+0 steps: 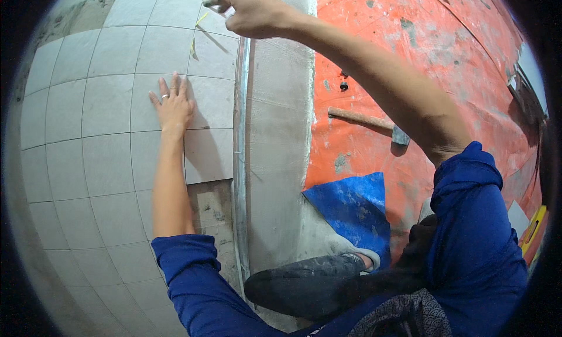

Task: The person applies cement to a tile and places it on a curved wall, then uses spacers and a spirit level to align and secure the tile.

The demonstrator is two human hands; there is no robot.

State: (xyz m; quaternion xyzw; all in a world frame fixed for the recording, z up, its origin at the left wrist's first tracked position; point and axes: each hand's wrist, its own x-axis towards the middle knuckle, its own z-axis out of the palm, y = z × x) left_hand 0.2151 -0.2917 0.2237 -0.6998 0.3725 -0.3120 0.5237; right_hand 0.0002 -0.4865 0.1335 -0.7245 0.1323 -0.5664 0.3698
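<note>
One hand (175, 110) — left — on tiles (109, 103)

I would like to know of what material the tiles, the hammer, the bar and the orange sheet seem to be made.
Tiles: probably ceramic, matt grey, by their crisp edges.
Hammer: handle likely wood, by its brown colour; head probably metal, dull grey.
Bar: likely metal, by its silvery sheen.
Orange sheet: apparently plastic, slightly glossy and creased.

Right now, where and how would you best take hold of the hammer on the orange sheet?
Probably around the middle of its wooden handle, coming from above: that part is long, slim and uncovered, with the blocky head at the right end.
</note>
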